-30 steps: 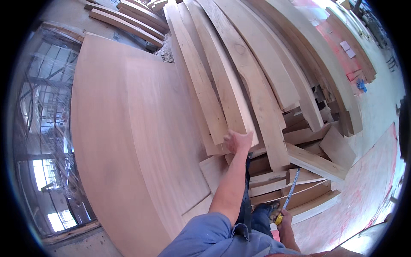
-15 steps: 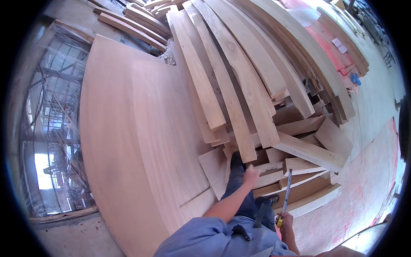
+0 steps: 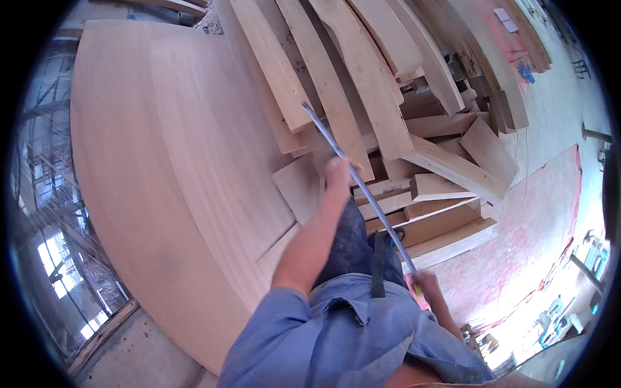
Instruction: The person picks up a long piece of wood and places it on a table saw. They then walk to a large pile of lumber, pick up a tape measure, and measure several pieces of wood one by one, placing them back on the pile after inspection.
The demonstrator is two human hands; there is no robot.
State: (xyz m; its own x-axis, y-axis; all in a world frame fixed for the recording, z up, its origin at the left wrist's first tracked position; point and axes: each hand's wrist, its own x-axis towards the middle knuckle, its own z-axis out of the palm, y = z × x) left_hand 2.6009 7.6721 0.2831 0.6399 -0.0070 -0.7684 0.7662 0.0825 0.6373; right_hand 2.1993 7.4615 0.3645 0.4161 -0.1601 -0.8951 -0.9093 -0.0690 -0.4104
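We see a tape measure (image 3: 375, 202) slanting across in front of the legs (image 3: 346, 242), yellow case (image 3: 417, 290) low at the right, blade tip up over the end of a long board (image 3: 275, 64); whether it touches there, we cannot tell. Right hand (image 3: 429, 289) is clasped around the case. Left hand (image 3: 337, 173), blurred, is partway along the blade, fingers curled right by it, near the end of a second board (image 3: 326, 87); we cannot tell if it pinches the blade. More long boards (image 3: 362, 71) lie side by side to the right, short wood pieces (image 3: 443, 187) heaped below them. Wide flat panel (image 3: 142, 149) on the left. Far right, we have a reddish sheet (image 3: 511, 239) and a small blue item (image 3: 526, 72).
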